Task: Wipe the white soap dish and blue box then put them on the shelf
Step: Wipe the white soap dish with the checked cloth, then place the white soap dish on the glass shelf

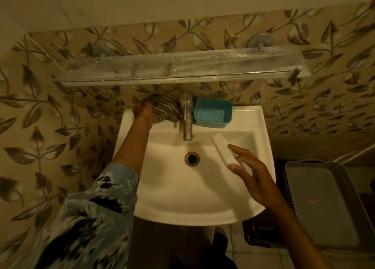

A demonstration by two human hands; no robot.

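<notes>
Far left of the basin: the left hand (143, 111) has its fingers bunched into a grey-and-cream striped cloth (166, 108), gripping it on the far ledge of the white ceramic sink (203, 212), just left of the steel tap (187, 122). A blue-and-black patterned sleeve (97, 207) covers that arm near the camera.

Right of the tap, just beside it, the teal-blue rectangular plastic box (213, 112) sits upright on the same far ledge, close against the wall. Its top is open and its blue floor is in plain sight, with a faint pale patch I can't make out.

Right again and nearer: the white oblong soap dish (221, 149) lies tilted on the right inner slope of the bowl. The right hand (255, 177) is at it, fingers straight and fanned wide. The thumb tip and one fingertip meet the dish's near end, touching it, with nothing curled round it.

Far right, beside the sink, a grey rectangular plastic tray (324, 197) rests on top of a dark woven basket (286, 187).

Now the surroundings. A round metal drain (192, 158) sits mid-bowl. Above the sink, a long clear glass shelf (178, 65) with a metal front rail spans the far wall, its surface cloudy and streaked. Beige leaf-patterned wall tiles (40, 106) run the whole width, and pale floor tiles (233, 248) show below the sink's near edge.
</notes>
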